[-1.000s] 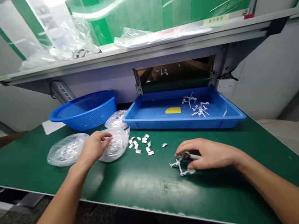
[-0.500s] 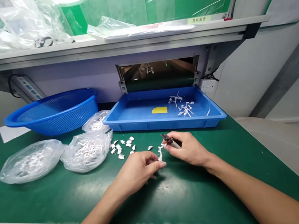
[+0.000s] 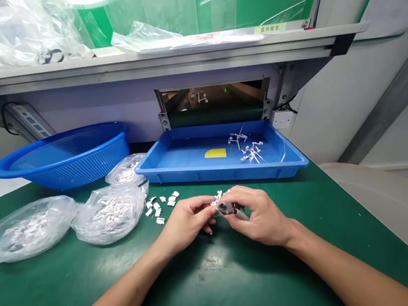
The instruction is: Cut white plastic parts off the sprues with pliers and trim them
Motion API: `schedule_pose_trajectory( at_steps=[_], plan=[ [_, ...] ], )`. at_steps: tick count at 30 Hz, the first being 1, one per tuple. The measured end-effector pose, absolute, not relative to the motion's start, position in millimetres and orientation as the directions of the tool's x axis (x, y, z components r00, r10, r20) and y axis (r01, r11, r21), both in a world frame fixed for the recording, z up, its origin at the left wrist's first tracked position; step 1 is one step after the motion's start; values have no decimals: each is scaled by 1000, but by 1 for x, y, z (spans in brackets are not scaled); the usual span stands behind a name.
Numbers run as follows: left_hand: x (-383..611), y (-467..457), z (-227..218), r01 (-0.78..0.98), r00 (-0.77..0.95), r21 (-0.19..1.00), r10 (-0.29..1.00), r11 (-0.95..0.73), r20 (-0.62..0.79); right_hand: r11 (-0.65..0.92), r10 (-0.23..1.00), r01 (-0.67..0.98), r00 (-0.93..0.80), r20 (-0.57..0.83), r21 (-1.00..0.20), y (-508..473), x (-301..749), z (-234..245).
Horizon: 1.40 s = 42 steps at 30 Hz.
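Over the green table, my left hand (image 3: 190, 223) is closed on a white plastic sprue (image 3: 216, 198), pinching it between thumb and fingers. My right hand (image 3: 260, 214) is wrapped round a pair of nippers (image 3: 230, 209) with a pale handle. The dark jaws point left and lie close to the sprue and my left fingertips; whether they touch it I cannot tell. Small white plastic parts (image 3: 158, 209) lie scattered on the table beyond and left of my left hand.
Clear bags of white parts (image 3: 110, 213) lie at the left, before a blue basket (image 3: 63, 171). A shallow blue tray (image 3: 225, 173) holds white sprues (image 3: 252, 152) and a yellow label (image 3: 215, 153). Behind it is a conveyor opening (image 3: 217, 116). A shelf (image 3: 162, 65) spans overhead.
The nippers have turned and come left and down to the sprue by my left hand. My hands have drawn closer together. The view has shifted slightly.
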<state>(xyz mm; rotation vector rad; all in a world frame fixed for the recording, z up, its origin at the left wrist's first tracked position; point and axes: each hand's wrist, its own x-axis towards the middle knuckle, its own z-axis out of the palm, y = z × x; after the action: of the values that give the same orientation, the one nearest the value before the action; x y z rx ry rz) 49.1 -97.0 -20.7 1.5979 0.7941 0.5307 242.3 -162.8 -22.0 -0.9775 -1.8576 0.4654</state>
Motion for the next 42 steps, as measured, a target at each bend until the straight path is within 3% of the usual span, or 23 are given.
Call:
schedule_pose_trajectory(
  at_steps=[2, 5, 8, 15, 26, 42],
  plan=[
    [49, -91, -18, 176, 676, 983, 733, -59, -77, 599, 795, 398, -195, 574, -695, -164, 244, -20],
    [48, -83, -18, 106, 648, 991, 762, -77, -10, 509, 827, 396, 22, 562, -764, -163, 251, -19],
    [48, -82, -22, 48, 595, 996, 803, -77, 33, 387, 847, 510, 132, 515, -768, -157, 260, -21],
    [46, -91, -27, 27, 596, 983, 792, -182, 130, 362, 928, 729, -221, 301, -581, -150, 259, -35],
    [38, -91, -29, 73, 598, 929, 762, -362, 249, 325, 941, 767, -204, 271, -552, -156, 252, -43],
    [31, -89, -32, 153, 683, 763, 625, -628, 378, 313, 950, 817, -267, 162, -485, -156, 252, -43]
  ],
)
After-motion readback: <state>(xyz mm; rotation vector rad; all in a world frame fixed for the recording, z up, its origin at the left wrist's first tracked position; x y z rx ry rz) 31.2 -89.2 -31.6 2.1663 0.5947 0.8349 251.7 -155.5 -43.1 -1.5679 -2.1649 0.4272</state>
